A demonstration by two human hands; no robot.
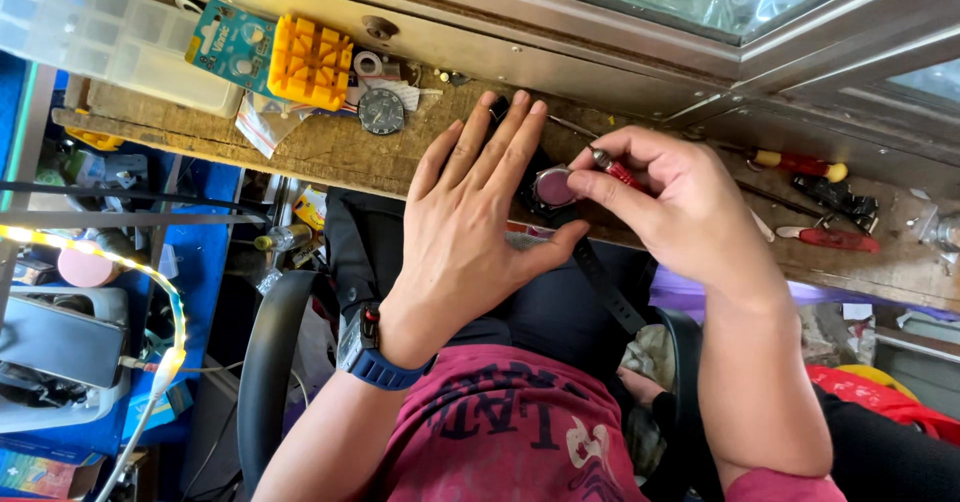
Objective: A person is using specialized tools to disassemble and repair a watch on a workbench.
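The wooden bench (330, 147) ran across in front of me under the metal window frame (600, 32), worn and crowded along its back edge. A clear compartment box (110, 37) sat at its far left end, and just beside that a yellow ribbed case holder (310, 62), with a loose dark watch face (381, 112) near it. Well apart on the other side lay a few red-handled screwdrivers (830, 239). My left hand (470, 232) lay open and flat, fingers stretched out together, pressing down beside the black-strapped watch (553, 190) at the bench's near edge, its strap hanging down toward my lap. My right hand (670, 202) was closed in a pinch on a small red-handled tool (615, 170), with its tip down at the watch's round back. I judged I was in the middle of working the case back, steadying the watch with one hand and prying or turning with the other; I could not tell whether the back was already loose. The next move seemed to call for a firm hold on the watch and light, controlled pressure at the tool's tip, so it would not slip off the rim.
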